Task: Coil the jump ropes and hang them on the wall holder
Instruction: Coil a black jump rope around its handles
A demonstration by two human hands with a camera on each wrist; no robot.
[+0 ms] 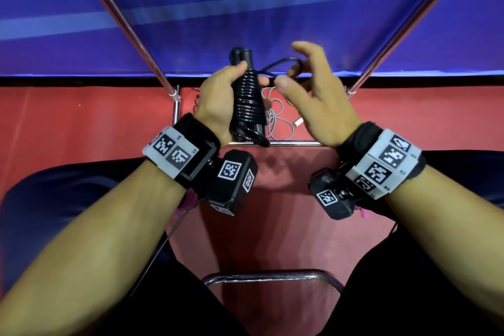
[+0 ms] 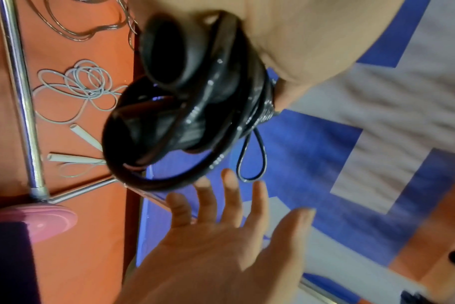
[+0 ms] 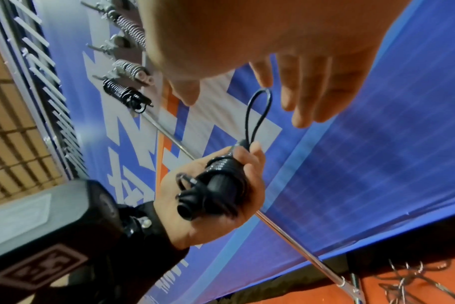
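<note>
Centre: wound black plastic jump rope [image 1: 246, 106] is gripped by left hand [image 1: 215, 101]; right hand [image 1: 316, 101] is spread open; hanging remains; grey cord jump rope [image 2: 86, 90] is left uncoiled.

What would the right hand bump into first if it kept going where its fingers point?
Most likely the small rope loop sticking out of the coiled black jump rope the left hand grips. The right hand is open, fingertips right beside it; contact is unclear.
</note>
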